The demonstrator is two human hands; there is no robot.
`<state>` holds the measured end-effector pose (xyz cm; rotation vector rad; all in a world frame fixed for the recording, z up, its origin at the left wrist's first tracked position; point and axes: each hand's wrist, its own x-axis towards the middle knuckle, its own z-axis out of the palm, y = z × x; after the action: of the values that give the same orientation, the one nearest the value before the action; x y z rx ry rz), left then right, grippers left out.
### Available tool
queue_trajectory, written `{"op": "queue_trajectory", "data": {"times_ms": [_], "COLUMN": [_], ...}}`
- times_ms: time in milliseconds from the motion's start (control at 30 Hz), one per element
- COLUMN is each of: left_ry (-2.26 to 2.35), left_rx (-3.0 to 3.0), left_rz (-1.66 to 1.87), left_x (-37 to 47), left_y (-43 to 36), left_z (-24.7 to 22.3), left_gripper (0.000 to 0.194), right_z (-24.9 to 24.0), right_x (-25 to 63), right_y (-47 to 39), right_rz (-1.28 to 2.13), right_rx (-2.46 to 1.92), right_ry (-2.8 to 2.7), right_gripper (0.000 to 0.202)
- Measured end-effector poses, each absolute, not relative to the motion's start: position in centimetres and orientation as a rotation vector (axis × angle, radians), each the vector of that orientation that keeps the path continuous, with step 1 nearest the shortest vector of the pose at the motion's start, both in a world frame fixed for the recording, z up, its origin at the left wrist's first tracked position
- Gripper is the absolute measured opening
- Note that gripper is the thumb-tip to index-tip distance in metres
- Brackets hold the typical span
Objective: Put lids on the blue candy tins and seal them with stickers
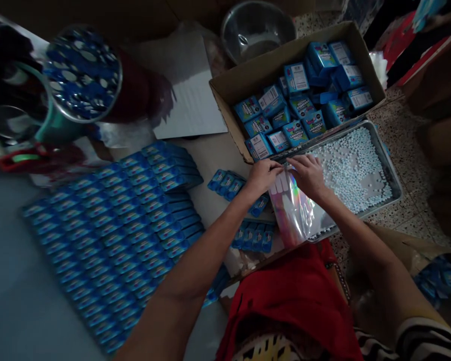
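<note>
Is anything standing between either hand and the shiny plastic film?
Nothing visible does: the left hand and right hand are both right at the upper edge of the plastic film; the cardboard box lies just beyond, not between.

In my left hand and right hand, a plastic bag lies partly over a tray of balls, with packs in a box behind, a bowl behind that, and rows of little boxes on my left.

The right hand partly hides the shiny film; print on stacked boxes blurs.
</note>
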<state>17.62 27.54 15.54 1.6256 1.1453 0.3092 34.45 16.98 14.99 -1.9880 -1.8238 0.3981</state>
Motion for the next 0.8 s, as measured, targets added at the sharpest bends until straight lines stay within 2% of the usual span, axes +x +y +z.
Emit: {"op": "queue_trajectory", "data": {"times_ms": [267, 500, 600, 800], "left_ry": [1.159, 1.162, 1.141, 1.18], "left_rx": [1.647, 1.798, 1.842, 1.836], "left_rz": [0.298, 0.23, 0.207, 0.205], "left_x": [16.9, 15.9, 15.7, 15.4], "left_y": [27.1, 26.3, 26.1, 26.3], "left_z": [14.7, 15.3, 15.8, 16.3], "left_gripper": [0.012, 0.017, 0.019, 0.019], "right_z": [12.1, 12.4, 13.0, 12.6], "right_x": [31.3, 31.3, 31.3, 30.6], "right_y": [14.0, 12.3, 13.0, 13.4], "right_rz": [0.551, 0.227, 0.082, 0.041], "right_rx": [-1.957, -1.954, -1.988, -1.952], "right_ry": [-1.709, -1.877, -1.852, -1.84], "right_gripper": [0.046, 0.038, 0.042, 0.047]}}
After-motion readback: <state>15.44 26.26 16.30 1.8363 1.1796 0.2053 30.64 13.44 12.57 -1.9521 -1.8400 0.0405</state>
